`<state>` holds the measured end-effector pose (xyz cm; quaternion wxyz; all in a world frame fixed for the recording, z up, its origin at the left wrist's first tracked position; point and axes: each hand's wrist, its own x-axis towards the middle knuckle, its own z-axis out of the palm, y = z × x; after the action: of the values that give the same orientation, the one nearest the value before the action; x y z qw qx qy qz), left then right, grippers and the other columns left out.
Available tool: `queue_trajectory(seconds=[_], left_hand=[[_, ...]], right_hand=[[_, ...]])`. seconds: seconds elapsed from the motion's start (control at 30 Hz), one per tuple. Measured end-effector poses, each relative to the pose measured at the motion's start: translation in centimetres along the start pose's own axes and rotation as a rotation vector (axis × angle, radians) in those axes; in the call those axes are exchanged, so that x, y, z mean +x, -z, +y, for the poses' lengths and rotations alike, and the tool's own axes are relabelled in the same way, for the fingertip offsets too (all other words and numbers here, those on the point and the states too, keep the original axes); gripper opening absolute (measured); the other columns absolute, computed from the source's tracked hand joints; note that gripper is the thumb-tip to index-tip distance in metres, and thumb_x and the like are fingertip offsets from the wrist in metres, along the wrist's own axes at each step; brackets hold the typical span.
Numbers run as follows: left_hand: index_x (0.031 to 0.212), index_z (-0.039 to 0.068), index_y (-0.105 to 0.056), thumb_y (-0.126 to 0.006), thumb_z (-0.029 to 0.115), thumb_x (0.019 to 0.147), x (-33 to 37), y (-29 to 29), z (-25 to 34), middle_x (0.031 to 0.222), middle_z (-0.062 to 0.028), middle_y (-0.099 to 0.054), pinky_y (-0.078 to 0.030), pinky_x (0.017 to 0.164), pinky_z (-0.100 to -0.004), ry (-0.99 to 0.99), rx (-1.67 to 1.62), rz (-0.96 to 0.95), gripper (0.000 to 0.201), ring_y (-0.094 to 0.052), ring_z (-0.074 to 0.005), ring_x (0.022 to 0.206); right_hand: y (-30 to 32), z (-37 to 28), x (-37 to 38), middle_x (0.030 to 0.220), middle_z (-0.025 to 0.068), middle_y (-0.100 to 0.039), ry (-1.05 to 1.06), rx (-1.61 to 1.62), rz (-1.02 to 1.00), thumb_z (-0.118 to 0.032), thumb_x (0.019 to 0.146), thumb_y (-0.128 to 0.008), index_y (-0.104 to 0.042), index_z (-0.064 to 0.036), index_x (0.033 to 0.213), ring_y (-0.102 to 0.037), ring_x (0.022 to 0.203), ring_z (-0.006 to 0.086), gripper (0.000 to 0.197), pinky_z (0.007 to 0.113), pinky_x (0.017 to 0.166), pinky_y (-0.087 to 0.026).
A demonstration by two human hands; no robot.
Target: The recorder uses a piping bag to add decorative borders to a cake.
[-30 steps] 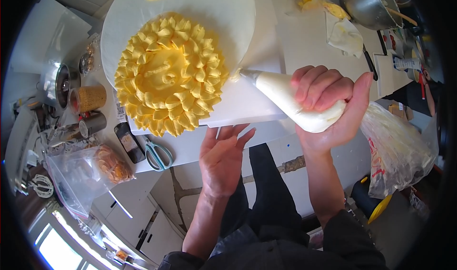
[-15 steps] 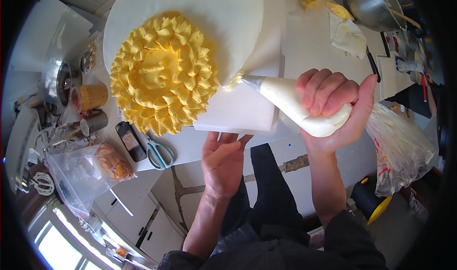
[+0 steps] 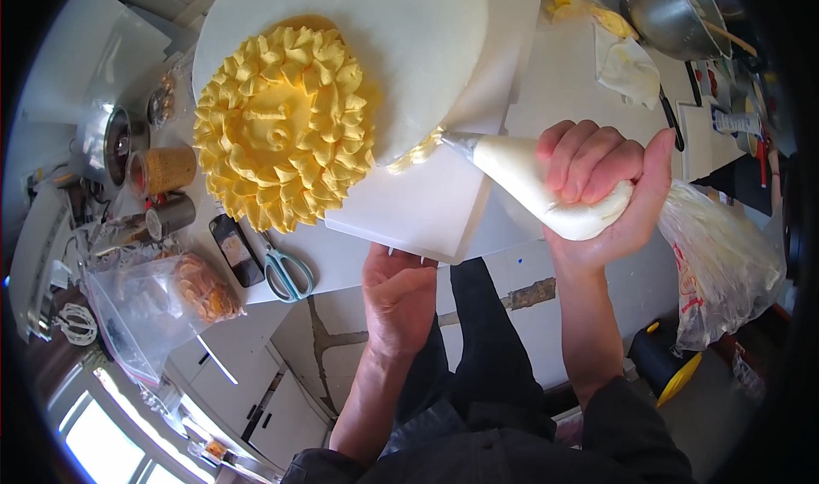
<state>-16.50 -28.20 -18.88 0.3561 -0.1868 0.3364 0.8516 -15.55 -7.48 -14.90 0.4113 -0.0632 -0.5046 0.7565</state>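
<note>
My right hand (image 3: 597, 172) squeezes a piping bag (image 3: 520, 177) of pale cream, fingers wrapped round its full part. The metal tip touches a pale yellow piped border (image 3: 418, 153) at the foot of a smooth white cake (image 3: 426, 49). On the left of the cake's top stands a large flower of yellow cream petals (image 3: 286, 130), its middle holding small piped squiggles. The cake rests on a white square board (image 3: 452, 219). At the board's near edge my left hand (image 3: 399, 300) grips from below, fingertips hidden beneath it. Crumpled clear plastic (image 3: 721, 262) trails behind my right hand.
Scissors (image 3: 288, 275), a phone (image 3: 236, 249) and a bag of dried slices (image 3: 205, 288) lie at left, near a jar of crumbs (image 3: 162, 171). Back right are a metal bowl (image 3: 665, 14), a used cloth (image 3: 627, 66) and a black-handled tool (image 3: 671, 117).
The board and cake have turned clockwise, the near corner swinging left and toward me. The piped border beside the tip has grown longer. My right hand has shifted slightly right.
</note>
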Motion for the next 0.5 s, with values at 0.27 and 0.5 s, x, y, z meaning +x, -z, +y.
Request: queue_trajectory(seconds=[0.27,0.5], left_hand=[[0.131,0.000,-0.053,-0.054,-0.017,0.067,-0.26,0.54,-0.06,0.129,-0.0098,-0.060,-0.037,0.108,-0.0387,-0.017,0.017,0.033,0.065,-0.053,-0.0244,0.124],[0.130,0.000,-0.055,-0.054,-0.018,0.066,-0.22,-0.09,-0.51,0.129,-0.0140,-0.061,-0.037,0.114,-0.0471,-0.011,-0.044,-0.011,0.066,-0.054,-0.0279,0.127]], right_hand=[[-0.18,-0.01,0.32,0.052,0.0087,-0.048,0.010,-0.049,0.050,-0.036,0.110,-0.015,-0.044,-0.0083,0.059,-0.048,0.049,0.0227,0.065,0.042,0.069,-0.050],[0.45,-0.01,0.41,0.052,0.0081,-0.047,0.005,-0.041,0.058,-0.036,0.110,-0.016,-0.044,-0.0085,0.059,-0.047,0.048,0.0223,0.064,0.042,0.069,-0.050]])
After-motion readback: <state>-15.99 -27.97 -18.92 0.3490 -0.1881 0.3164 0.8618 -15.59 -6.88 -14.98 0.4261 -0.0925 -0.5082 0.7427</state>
